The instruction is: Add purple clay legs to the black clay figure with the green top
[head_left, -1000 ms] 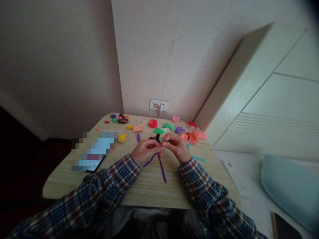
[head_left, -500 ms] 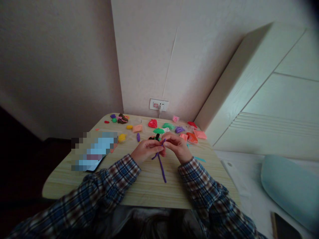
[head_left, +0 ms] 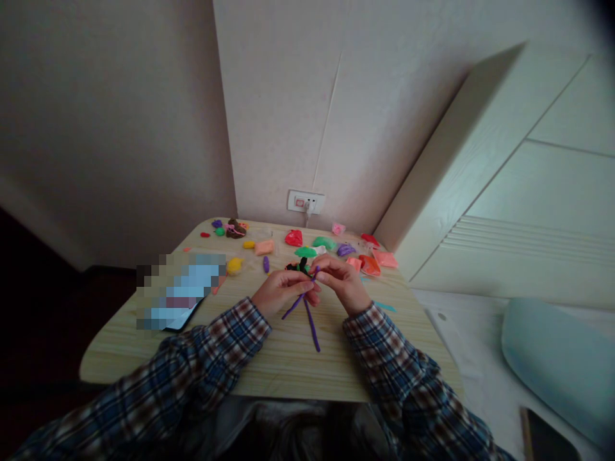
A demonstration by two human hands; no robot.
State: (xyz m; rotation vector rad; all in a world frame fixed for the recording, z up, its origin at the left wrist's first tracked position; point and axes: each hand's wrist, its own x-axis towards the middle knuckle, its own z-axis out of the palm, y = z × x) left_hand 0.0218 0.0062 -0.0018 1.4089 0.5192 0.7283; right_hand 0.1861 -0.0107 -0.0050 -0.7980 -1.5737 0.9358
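Note:
My left hand [head_left: 280, 291] and my right hand [head_left: 340, 280] meet over the middle of a light wooden table [head_left: 269, 358]. Both pinch thin purple clay strands [head_left: 310, 320] where they cross near my fingertips. Two strand ends trail down onto the table, one to the left, one straight toward me. A small black and green clay piece [head_left: 298, 265] lies just behind my fingers. Plaid sleeves cover both forearms.
Several coloured clay lumps lie along the table's far side: red [head_left: 294, 238], green [head_left: 325, 242], yellow [head_left: 235, 265], orange [head_left: 369, 264]. A phone [head_left: 180, 294] lies at the left. A wall socket [head_left: 305, 202] is behind, a white cabinet [head_left: 519, 192] and teal cushion [head_left: 557, 358] to the right.
The left-hand purple strand end shortened half a second ago and now trails out to the left again. Both hands stayed together at the same spot.

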